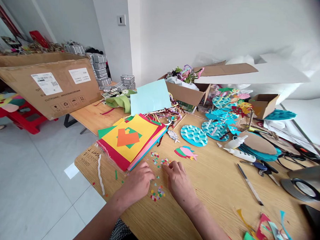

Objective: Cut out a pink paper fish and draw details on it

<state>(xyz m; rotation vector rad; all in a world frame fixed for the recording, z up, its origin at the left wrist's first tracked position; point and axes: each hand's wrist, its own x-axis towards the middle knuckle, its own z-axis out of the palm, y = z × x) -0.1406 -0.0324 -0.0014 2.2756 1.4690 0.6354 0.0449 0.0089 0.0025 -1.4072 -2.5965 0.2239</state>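
Note:
My right hand [179,177] rests on the wooden table with its fingers curled and its fingertips at a small pile of colored paper dots [164,162]. Any piece held in that pinch is too small to make out. My left hand [139,180] lies beside the paper stack, fingers bent inward and tips hidden near a few tiny paper bits. Between my wrists is another cluster of round paper confetti [158,194]. Just beyond the hands lie pink, red and teal paper fish [185,152]. The yellow sheet [129,140] tops the stack of colored paper, with orange and green scraps on it.
Blue wavy paper ovals [193,135], glue bottles [240,154], keys [259,166] and a pen [250,184] lie on the right. Paper offcuts [269,232] sit near the front right. A large carton [47,85] stands at left; a roll of tape [301,190] is far right.

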